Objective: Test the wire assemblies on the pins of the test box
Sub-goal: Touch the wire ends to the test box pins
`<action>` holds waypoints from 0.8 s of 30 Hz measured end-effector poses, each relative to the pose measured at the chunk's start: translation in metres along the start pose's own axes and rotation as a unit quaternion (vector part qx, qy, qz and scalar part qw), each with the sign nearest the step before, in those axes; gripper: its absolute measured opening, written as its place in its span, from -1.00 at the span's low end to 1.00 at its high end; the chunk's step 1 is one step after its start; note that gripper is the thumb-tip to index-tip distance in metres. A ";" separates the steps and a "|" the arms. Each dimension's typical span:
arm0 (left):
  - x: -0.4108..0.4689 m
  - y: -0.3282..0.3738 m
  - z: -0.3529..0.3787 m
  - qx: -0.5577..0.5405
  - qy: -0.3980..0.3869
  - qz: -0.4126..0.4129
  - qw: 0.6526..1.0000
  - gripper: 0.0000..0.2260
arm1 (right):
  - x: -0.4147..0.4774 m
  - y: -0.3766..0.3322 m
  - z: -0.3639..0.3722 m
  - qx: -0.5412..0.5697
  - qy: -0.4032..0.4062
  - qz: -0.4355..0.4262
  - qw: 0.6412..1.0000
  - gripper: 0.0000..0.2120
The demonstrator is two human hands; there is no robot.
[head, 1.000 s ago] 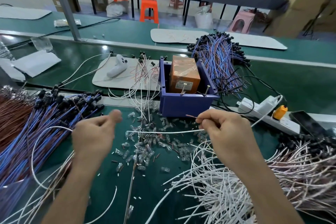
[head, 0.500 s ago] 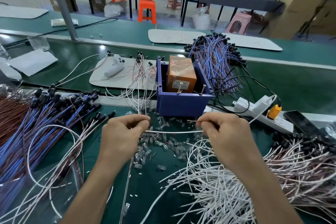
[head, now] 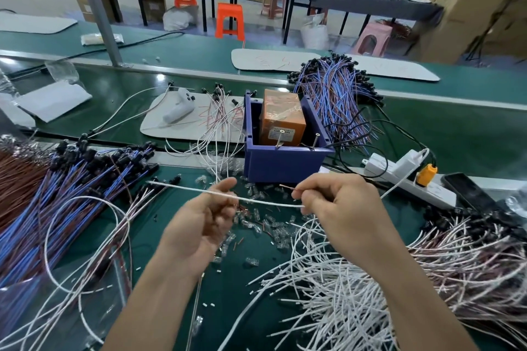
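**On the green-matted bench (head: pixel 148 225), a thin white insulated wire (head: pixel 265 202) held straight before the test box**

Low in the middle of the view, the left hand (head: pixel 205 222) lies palm half up with its fingers loosely curled. The wire runs between its thumb and forefinger; blur hides how firmly it grips. The right hand (head: pixel 342 208) pinches the wire's other end between thumb and forefinger, its remaining fingers curled in. A short bare coppery tip (head: pixel 286 186) pokes out of that pinch toward the left.

The wire lies nearly level, just in front of the square blue plastic bin (head: pixel 285 164) and not touching it. Inside the bin stands the test box (head: pixel 281 117), an orange block wrapped in shiny clear tape. Two slim metal pins (head: pixel 281 138) lean up at its near face.

Small clear plastic connectors (head: pixel 253 215) litter the mat under the hands. A tangled heap of stiff white wires (head: pixel 342 302) spreads at right. Blue and brown wires with black ends (head: pixel 71 199) fan out at left.
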State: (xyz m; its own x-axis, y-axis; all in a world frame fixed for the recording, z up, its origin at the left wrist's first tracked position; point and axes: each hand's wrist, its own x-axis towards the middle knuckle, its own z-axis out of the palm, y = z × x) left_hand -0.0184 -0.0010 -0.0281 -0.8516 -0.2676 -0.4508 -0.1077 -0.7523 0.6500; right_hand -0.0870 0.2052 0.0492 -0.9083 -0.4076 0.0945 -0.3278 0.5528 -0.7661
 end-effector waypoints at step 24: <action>-0.009 0.037 0.037 0.375 0.065 0.237 0.894 -0.81 | 0.056 -0.024 -0.027 0.118 -0.045 0.009 0.992 -0.87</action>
State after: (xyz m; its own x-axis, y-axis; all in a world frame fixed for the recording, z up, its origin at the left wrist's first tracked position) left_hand -0.0335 -0.0038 0.0224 -0.8310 -0.5538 -0.0517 -0.1055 0.0657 0.9922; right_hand -0.1367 0.1887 0.0894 -0.8835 -0.4674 0.0306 -0.2314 0.3788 -0.8961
